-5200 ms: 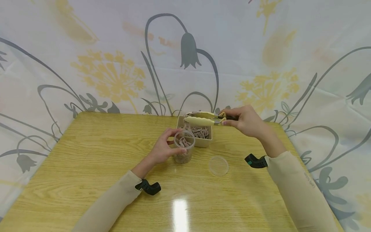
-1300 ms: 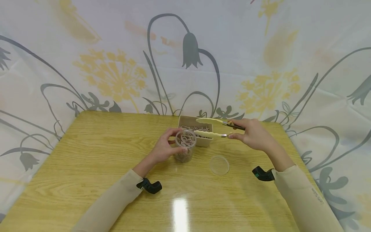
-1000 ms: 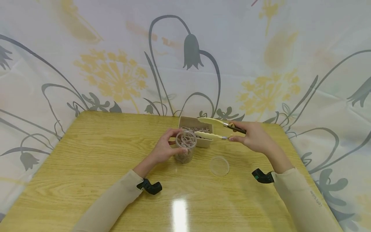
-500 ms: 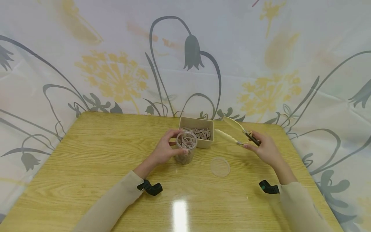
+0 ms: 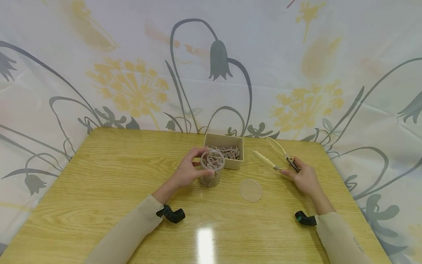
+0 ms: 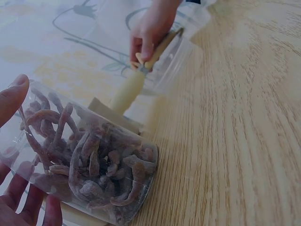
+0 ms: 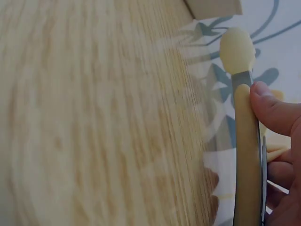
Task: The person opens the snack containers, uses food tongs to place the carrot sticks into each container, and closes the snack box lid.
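My left hand (image 5: 188, 169) grips a clear plastic jar (image 5: 211, 179), thumb on one side and fingers on the other. Greyish-brown dried strips (image 6: 94, 155) fill much of the jar, which stands upright and uncapped on the table. Just behind it sits a beige rectangular box (image 5: 231, 164) with more such strips (image 5: 230, 151) inside. To the right, my right hand (image 5: 304, 179) holds a pair of tongs (image 5: 263, 158) with pale yellow tips. Their arms are spread apart, nothing between them, and they point back and left beside the box.
A clear round lid (image 5: 251, 190) lies flat on the wood-grain table (image 5: 132, 172), in front of the box and between the two hands. A flower-printed cloth (image 5: 257, 73) hangs right behind the table's back edge.
The tongs held strips over the jar at first, then spread empty above the box. My right hand has since carried them right, off the box. My left hand stays on the jar.
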A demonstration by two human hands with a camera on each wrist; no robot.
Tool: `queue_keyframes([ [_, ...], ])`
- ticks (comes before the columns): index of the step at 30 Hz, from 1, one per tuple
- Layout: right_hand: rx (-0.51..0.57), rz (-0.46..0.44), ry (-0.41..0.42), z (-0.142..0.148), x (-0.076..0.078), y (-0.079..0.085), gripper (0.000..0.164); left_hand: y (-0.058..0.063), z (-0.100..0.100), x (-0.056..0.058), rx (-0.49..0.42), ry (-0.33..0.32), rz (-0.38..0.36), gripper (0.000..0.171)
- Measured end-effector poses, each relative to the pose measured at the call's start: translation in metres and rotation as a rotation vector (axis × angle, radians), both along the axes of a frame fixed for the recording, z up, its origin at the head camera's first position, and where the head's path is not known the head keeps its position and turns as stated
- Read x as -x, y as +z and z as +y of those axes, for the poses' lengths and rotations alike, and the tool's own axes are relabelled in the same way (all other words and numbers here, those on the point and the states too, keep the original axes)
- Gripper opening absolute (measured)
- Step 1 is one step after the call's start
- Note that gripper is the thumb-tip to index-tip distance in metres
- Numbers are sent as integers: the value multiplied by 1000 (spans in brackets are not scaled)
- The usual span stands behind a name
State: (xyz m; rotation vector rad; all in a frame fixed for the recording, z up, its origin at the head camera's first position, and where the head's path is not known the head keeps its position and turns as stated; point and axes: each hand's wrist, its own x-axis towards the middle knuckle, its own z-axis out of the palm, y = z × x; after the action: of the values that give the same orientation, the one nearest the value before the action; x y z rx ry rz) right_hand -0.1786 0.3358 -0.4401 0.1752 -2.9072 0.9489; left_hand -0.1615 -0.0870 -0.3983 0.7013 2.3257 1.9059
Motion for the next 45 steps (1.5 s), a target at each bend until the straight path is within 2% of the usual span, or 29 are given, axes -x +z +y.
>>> queue_keyframes([
  [6, -3, -28, 0, -4, 2, -7, 80, 1, 0, 0, 5, 5, -1, 64],
  [10, 26, -39, -47, -4, 2, -10, 82, 3, 1, -1, 6, -1, 2, 64],
  [16, 10, 29, -87, -4, 3, -11, 62, 4, 1, -1, -3, -1, -5, 64],
  [18, 13, 24, -96, -3, 4, -10, 68, 3, 1, -1, -3, 3, -4, 64],
  [22, 58, -41, -116, -1, 4, -9, 96, 2, 1, -1, -9, 4, 3, 64],
  [24, 81, -67, -117, 1, 5, -8, 103, 2, 1, 0, -12, -1, 3, 64],
  [34, 153, -75, -85, 8, 4, -11, 101, 4, 4, -4, -10, 18, -8, 63],
  [38, 189, -72, -97, 8, 3, -10, 88, 5, 4, -5, -1, 21, -8, 64],
  [41, 340, -32, -173, 5, 2, -10, 70, 5, 3, -5, 7, 25, -9, 64],
  [45, 665, 135, -348, 0, -1, -8, 43, 5, 2, -5, 8, 19, -6, 63],
])
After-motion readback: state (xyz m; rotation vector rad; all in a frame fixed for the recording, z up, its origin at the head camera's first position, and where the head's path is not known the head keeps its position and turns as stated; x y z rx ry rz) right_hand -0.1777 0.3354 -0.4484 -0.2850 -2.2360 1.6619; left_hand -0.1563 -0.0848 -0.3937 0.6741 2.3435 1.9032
